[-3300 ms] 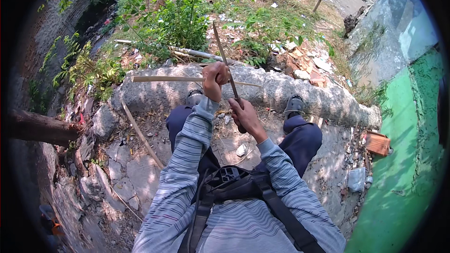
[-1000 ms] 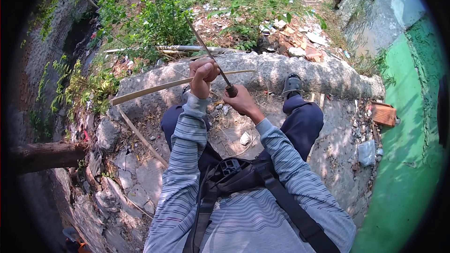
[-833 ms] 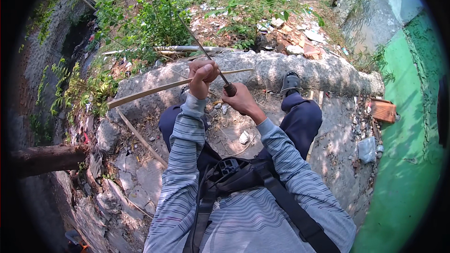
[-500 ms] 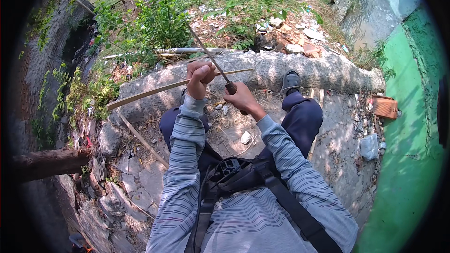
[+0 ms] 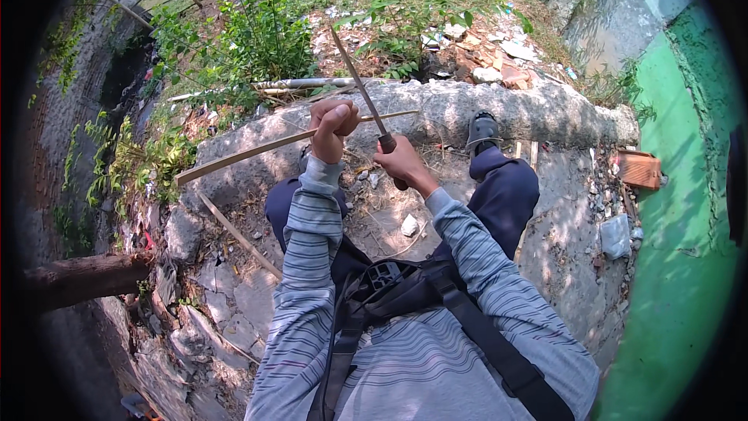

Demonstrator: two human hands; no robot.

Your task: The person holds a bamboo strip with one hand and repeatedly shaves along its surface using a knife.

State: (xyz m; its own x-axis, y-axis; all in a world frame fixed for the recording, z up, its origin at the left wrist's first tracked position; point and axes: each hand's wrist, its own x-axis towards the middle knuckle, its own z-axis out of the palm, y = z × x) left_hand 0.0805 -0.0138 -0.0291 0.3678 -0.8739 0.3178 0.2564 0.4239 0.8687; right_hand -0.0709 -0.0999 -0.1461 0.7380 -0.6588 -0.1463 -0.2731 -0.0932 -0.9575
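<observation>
My left hand [image 5: 333, 131] is closed in a fist around a thin bamboo strip [image 5: 243, 156]. The strip runs from its wide end at the lower left, through the fist, to a narrow tip on the right. My right hand [image 5: 408, 162] grips the brown handle of a long knife [image 5: 358, 82], its narrow blade slanting up and to the left. Just right of the fist, the blade crosses the strip near its thin end; I cannot tell whether they touch. Both hands are held in front of me, above the ground between my knees.
A rough concrete ledge [image 5: 538, 113] runs across in front of my feet. Another bamboo strip [image 5: 238, 234] lies left of my legs. A log [image 5: 86, 279] juts in at the left. Orange brick [image 5: 639, 169] and rubble lie at the right, beside a green surface [image 5: 670, 187].
The knife has turned a little in my right hand: its tip has swung right and up, and the blade shows wider. My left hand and the strip are almost unmoved.
</observation>
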